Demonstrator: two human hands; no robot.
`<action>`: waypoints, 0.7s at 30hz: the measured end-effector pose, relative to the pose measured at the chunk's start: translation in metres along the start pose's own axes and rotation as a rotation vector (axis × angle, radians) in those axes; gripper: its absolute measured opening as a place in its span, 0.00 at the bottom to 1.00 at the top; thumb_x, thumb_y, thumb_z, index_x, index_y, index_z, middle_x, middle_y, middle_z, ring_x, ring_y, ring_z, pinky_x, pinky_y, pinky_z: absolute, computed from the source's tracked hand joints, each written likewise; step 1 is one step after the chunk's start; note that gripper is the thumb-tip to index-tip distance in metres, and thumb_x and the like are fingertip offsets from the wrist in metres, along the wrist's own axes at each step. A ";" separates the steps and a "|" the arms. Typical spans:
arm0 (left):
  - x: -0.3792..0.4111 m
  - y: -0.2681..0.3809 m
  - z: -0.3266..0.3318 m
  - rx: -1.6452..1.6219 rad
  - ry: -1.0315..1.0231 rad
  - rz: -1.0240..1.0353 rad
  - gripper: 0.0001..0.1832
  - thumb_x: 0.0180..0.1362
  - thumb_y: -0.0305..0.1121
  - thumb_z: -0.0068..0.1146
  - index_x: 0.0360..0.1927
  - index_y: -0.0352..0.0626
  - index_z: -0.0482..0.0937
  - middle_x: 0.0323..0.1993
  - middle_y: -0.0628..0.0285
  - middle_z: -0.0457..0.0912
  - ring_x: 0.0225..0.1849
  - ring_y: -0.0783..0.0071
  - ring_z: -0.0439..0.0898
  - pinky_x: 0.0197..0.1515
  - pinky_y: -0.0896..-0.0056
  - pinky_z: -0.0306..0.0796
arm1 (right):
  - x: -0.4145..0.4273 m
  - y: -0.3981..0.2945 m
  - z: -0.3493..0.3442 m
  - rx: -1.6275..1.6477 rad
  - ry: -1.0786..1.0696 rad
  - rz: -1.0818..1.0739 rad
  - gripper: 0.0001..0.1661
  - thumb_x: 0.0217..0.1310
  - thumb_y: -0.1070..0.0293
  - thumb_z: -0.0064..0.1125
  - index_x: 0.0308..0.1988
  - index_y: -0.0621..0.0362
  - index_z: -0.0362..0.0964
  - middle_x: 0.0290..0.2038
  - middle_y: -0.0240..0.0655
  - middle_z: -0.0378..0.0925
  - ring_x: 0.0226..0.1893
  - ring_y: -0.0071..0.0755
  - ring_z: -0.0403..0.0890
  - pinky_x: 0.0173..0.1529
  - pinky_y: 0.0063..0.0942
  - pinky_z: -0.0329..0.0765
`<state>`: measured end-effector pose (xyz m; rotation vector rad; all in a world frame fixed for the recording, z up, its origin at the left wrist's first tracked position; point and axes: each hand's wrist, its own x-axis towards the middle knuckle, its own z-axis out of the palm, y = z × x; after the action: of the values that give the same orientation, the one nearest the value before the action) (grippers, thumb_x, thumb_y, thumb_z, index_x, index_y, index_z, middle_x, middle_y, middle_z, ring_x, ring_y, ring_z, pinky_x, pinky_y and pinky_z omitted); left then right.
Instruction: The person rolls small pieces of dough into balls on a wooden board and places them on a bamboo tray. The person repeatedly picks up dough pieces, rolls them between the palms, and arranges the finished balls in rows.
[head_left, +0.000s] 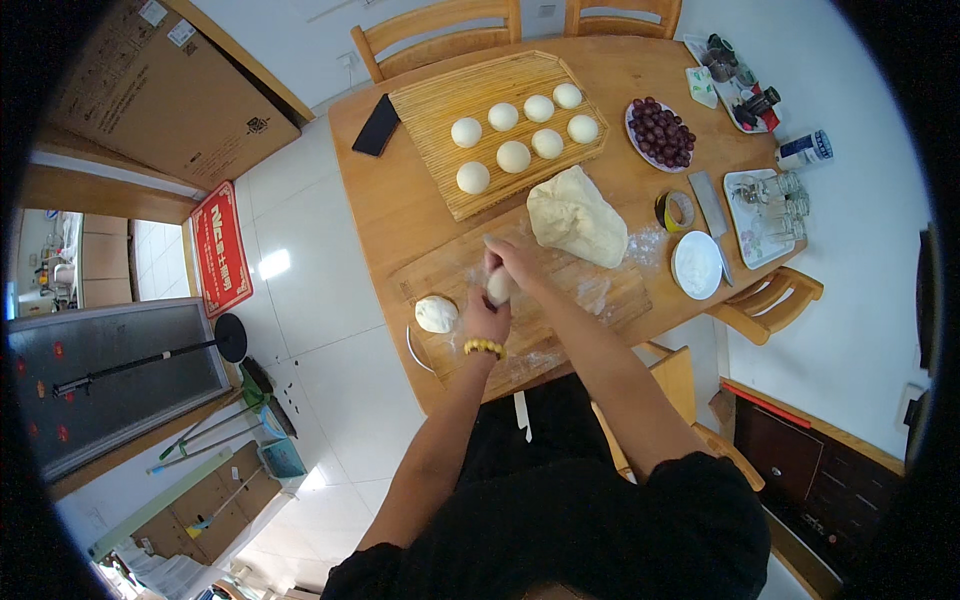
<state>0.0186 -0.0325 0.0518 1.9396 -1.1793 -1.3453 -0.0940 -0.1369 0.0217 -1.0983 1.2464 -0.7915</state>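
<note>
Both hands meet over a floured wooden board on the table. My left hand, with a yellow beaded bracelet at the wrist, holds a small piece of dough from the near left side. My right hand is on the same piece from the far side, its fingers partly hidden. Left of my left hand lies a rounded dough lump. A large slab of dough rests beyond my right hand, at the board's far edge. Several smooth dough balls sit in two rows on a slatted bamboo mat.
To the right stand a white bowl of flour, a cleaver, a tape roll, a plate of grapes and a tray with glass jars. A black phone lies at the table's left edge. Wooden chairs stand around.
</note>
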 end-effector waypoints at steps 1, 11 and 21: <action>-0.017 0.012 -0.010 0.229 -0.010 0.168 0.18 0.59 0.37 0.63 0.45 0.38 0.70 0.29 0.51 0.81 0.30 0.58 0.83 0.32 0.58 0.77 | -0.024 0.004 0.001 -0.109 0.075 0.028 0.23 0.71 0.58 0.47 0.25 0.62 0.72 0.20 0.48 0.74 0.23 0.54 0.74 0.30 0.46 0.69; 0.018 -0.041 0.010 -0.145 0.024 -0.206 0.23 0.56 0.43 0.64 0.44 0.34 0.73 0.33 0.48 0.83 0.37 0.54 0.85 0.37 0.56 0.77 | 0.002 -0.007 0.038 -0.810 0.523 -0.442 0.20 0.69 0.59 0.50 0.25 0.59 0.69 0.24 0.47 0.76 0.27 0.56 0.76 0.33 0.47 0.71; -0.042 -0.002 -0.006 0.767 -0.108 0.396 0.16 0.59 0.39 0.58 0.45 0.41 0.73 0.30 0.48 0.83 0.33 0.47 0.83 0.36 0.48 0.75 | -0.073 0.044 0.020 -0.678 0.447 -0.226 0.15 0.66 0.56 0.52 0.35 0.55 0.76 0.31 0.51 0.79 0.31 0.57 0.79 0.35 0.50 0.74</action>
<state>0.0187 0.0048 0.0728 1.9362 -2.2319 -0.8510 -0.0919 -0.0517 0.0036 -1.6880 1.8688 -0.8321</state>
